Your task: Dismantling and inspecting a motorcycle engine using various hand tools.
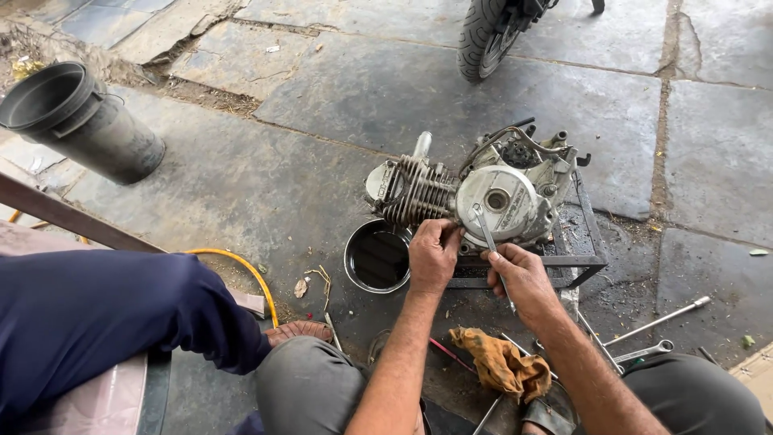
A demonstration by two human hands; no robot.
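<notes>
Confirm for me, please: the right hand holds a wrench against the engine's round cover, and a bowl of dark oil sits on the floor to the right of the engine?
Not quite: the head view shows the bowl of dark oil left of the engine, below its finned cylinder. The right hand does hold the wrench against the round cover.

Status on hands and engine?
Left hand grips engine lower edge. Right hand holds spanner on round side cover. Oil bowl close left.

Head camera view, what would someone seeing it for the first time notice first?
Most striking is the grey finned engine on a low metal frame in the middle of the stone floor. Both hands work at its round side cover: the left hand grips the lower edge, and the right hand holds a slim metal tool against it. Just left sits a round pan of dark oil.
</notes>
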